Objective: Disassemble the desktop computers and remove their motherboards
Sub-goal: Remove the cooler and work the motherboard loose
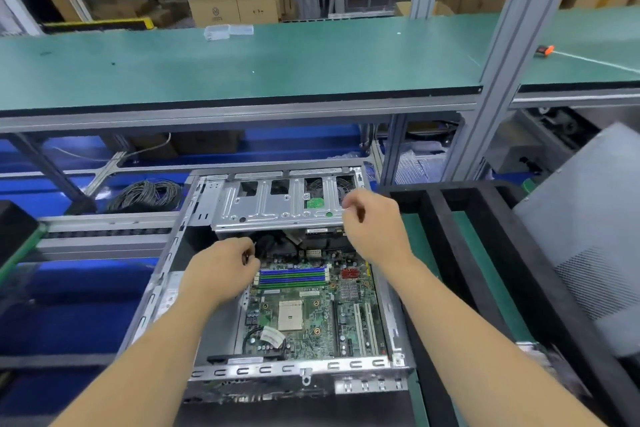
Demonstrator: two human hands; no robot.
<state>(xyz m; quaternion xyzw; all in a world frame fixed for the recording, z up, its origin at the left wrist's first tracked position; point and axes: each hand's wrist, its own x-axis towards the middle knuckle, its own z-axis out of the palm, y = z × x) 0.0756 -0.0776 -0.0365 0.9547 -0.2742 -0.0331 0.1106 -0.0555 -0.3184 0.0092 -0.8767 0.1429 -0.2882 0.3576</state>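
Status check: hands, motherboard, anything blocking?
Left hand grips black cables. Right hand at drive cage. Motherboard seated in case; cage overhangs its far edge.

One open computer case (277,274) holds one green motherboard (311,308) with four memory slots (294,277) and two white expansion slots (365,326), two hands — left hand (221,270), right hand (374,222) — reach in, and one cable coil (145,196) lies behind.
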